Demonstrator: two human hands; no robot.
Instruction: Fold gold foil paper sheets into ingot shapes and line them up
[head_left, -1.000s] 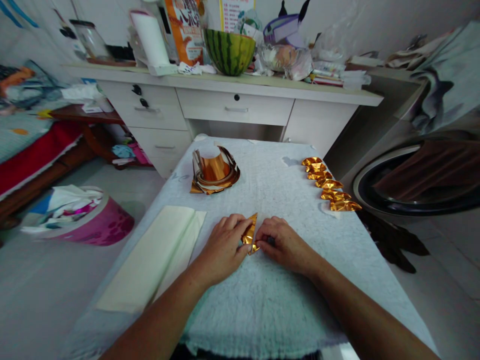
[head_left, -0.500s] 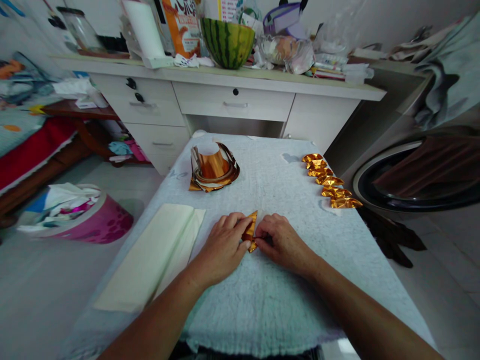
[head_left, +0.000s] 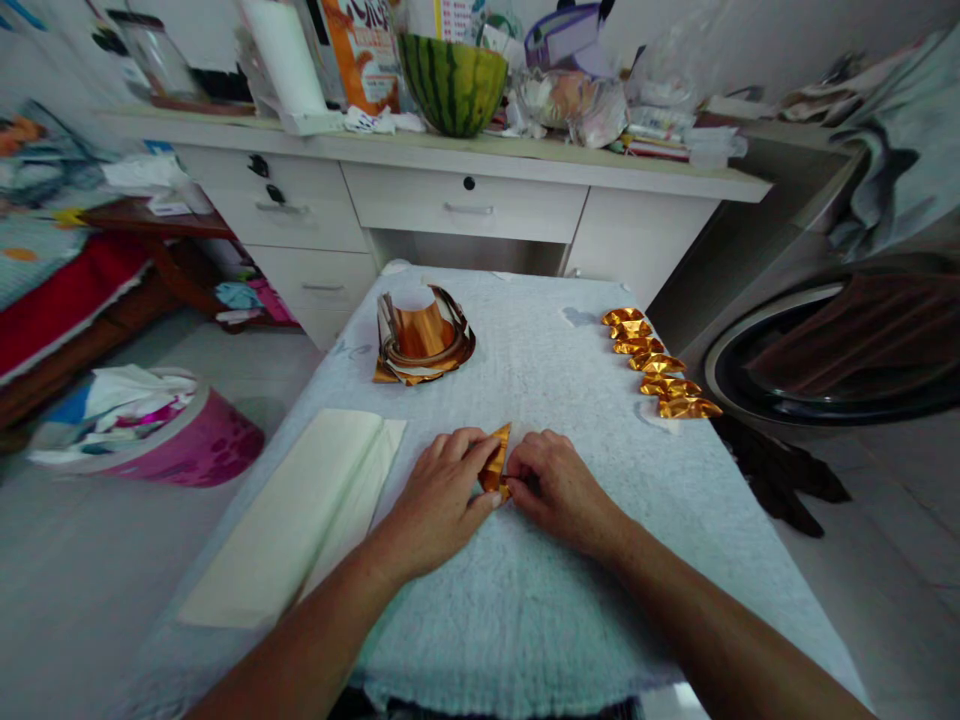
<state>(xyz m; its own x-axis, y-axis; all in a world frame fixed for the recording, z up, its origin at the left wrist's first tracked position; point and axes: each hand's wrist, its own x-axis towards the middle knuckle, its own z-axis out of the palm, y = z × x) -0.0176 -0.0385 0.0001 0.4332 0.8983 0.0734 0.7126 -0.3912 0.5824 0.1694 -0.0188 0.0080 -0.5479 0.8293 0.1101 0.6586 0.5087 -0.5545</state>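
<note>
A small piece of gold foil paper (head_left: pixel 494 464) lies between my hands over the cloth-covered table (head_left: pixel 525 350). My left hand (head_left: pixel 446 485) presses and grips its left side with thumb and fingers. With thumb and fingertips pinched, my right hand (head_left: pixel 555 490) holds its right edge near the lower end. At the back left of the table stands a curled stack of gold foil sheets (head_left: pixel 424 335). Several folded gold pieces (head_left: pixel 660 362) form a slanting row along the right edge. Pale folded paper (head_left: pixel 292 515) rests left of my left hand.
Behind the table is a white counter (head_left: pixel 420 150) with drawers, bearing a cut watermelon (head_left: pixel 454 85), a paper roll and plastic bags. A pink waste bin (head_left: pixel 202 440) stands on the floor at left; a washing machine (head_left: pixel 750 350) is at right.
Both hands and the foil between them have shifted very slightly left in the view, along with the whole scene. The grip looks the same.
</note>
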